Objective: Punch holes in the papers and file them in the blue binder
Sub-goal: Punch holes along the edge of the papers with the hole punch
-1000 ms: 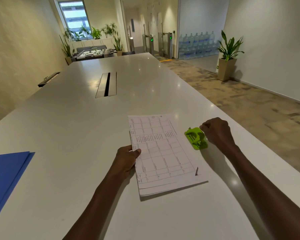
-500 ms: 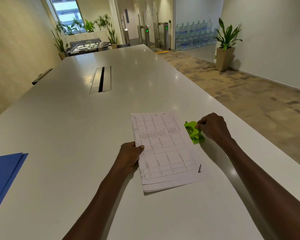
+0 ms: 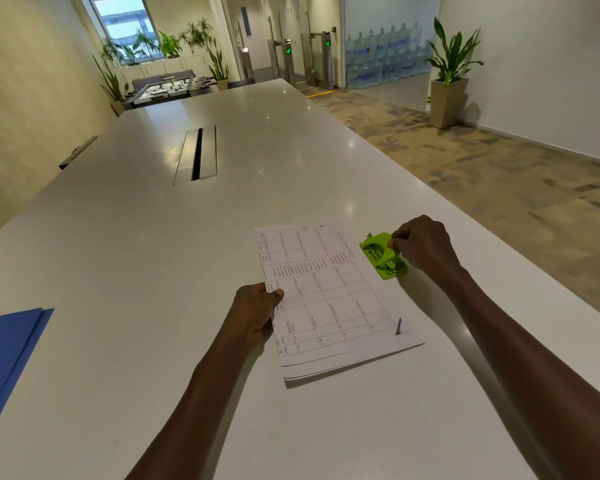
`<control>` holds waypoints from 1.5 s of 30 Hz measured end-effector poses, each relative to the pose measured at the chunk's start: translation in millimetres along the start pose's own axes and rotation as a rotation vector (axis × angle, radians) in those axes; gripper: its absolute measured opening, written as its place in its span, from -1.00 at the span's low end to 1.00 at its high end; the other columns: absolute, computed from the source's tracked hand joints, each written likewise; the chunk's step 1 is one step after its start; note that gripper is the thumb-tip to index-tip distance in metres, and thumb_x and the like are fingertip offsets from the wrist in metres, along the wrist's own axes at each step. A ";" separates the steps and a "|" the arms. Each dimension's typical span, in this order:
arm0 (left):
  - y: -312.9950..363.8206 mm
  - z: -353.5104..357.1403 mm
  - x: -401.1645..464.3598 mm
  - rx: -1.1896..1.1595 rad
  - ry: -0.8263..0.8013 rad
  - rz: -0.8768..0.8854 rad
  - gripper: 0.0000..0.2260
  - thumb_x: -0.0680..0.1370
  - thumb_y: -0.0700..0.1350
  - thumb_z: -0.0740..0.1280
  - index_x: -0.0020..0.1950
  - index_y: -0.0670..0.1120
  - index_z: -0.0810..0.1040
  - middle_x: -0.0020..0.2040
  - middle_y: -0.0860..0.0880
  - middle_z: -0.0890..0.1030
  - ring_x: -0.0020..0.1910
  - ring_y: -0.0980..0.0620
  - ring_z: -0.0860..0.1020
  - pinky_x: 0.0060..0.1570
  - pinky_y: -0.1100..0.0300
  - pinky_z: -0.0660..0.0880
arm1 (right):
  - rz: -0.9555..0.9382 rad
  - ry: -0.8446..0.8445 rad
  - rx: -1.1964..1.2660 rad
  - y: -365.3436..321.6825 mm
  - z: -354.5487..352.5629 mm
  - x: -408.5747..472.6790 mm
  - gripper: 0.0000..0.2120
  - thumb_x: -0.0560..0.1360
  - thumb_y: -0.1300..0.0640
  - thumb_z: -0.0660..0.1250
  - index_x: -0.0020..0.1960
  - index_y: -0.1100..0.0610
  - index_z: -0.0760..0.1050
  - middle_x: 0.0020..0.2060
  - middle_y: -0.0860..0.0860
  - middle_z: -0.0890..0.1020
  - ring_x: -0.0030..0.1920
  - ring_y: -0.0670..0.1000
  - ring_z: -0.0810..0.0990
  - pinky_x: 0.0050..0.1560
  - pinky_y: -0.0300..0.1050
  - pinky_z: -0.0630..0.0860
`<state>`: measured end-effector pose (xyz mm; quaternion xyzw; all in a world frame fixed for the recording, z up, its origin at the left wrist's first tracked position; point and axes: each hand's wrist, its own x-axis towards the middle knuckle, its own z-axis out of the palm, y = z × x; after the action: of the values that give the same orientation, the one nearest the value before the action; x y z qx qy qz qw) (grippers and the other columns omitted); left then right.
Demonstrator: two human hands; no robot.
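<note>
A thin stack of printed papers [image 3: 329, 299] with a table grid lies flat on the white table [image 3: 153, 237] in front of me. My left hand [image 3: 255, 311] pinches the stack's left edge, thumb on top. A small lime-green hole punch [image 3: 381, 254] sits just off the papers' right edge. My right hand [image 3: 423, 245] grips the punch on its right side, fingers curled at it. The blue binder [image 3: 7, 351] lies closed at the table's left edge, partly out of frame.
A cable slot [image 3: 196, 155] is set into the table farther back. The table's right edge drops to a carpeted floor. A potted plant [image 3: 449, 77] stands by the right wall; a foosball table [image 3: 167, 89] is beyond the far end.
My right hand has slid the punch a little closer to the papers' right edge. The left hand keeps its hold on the stack. The camera tilted slightly.
</note>
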<state>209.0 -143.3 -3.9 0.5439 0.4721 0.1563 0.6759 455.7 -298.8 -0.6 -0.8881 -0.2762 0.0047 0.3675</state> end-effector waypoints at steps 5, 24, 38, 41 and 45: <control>1.6 1.3 -2.5 0.005 -0.004 0.002 -0.79 0.60 -0.30 0.25 0.21 -0.25 0.55 0.06 -0.16 0.66 -0.06 -0.13 0.66 -0.15 0.04 0.62 | -0.003 0.007 0.003 1.0 0.9 -0.7 -0.81 0.40 0.13 0.45 -0.04 0.20 0.66 -0.07 0.12 0.69 -0.01 0.13 0.61 -0.06 -0.19 0.42; -0.4 3.9 6.4 -0.042 -0.031 -0.028 -0.80 0.59 -0.33 0.26 0.19 -0.27 0.55 0.15 -0.21 0.64 0.05 -0.20 0.64 0.16 -0.16 0.53 | -0.024 0.023 -0.037 -3.4 1.1 -3.8 -0.84 0.42 0.16 0.42 -0.04 0.20 0.67 -0.06 0.15 0.69 -0.01 0.17 0.61 0.00 -0.09 0.50; -1.3 16.0 7.6 -0.093 -0.084 0.015 -0.78 0.59 -0.31 0.25 0.22 -0.26 0.56 0.08 -0.17 0.68 0.02 -0.18 0.66 0.09 -0.16 0.57 | -0.037 -0.007 -0.066 -6.2 -2.6 -3.4 -0.83 0.41 0.14 0.45 -0.06 0.22 0.66 -0.08 0.14 0.68 -0.03 0.16 0.62 -0.06 -0.11 0.48; -0.3 16.2 9.2 -0.099 -0.092 0.022 -0.77 0.59 -0.32 0.25 0.23 -0.28 0.55 0.11 -0.18 0.67 0.04 -0.19 0.65 0.13 -0.19 0.54 | -0.001 -0.044 -0.079 -8.9 -7.0 0.8 -0.81 0.38 0.13 0.48 -0.06 0.20 0.64 -0.12 0.13 0.67 -0.05 0.16 0.62 -0.09 -0.10 0.48; -0.4 14.9 10.5 -0.090 -0.109 0.040 -0.78 0.59 -0.30 0.25 0.21 -0.25 0.56 0.11 -0.17 0.67 0.04 -0.18 0.66 0.12 -0.16 0.55 | 0.048 -0.129 -0.107 -12.4 -12.5 9.1 -0.75 0.34 0.09 0.53 -0.06 0.19 0.61 -0.19 0.15 0.67 -0.22 0.14 0.60 -0.08 -0.04 0.58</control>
<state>226.3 -144.6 -9.7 0.5300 0.4161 0.1607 0.7212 460.0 -295.3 18.4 -0.9107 -0.2776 0.0560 0.3009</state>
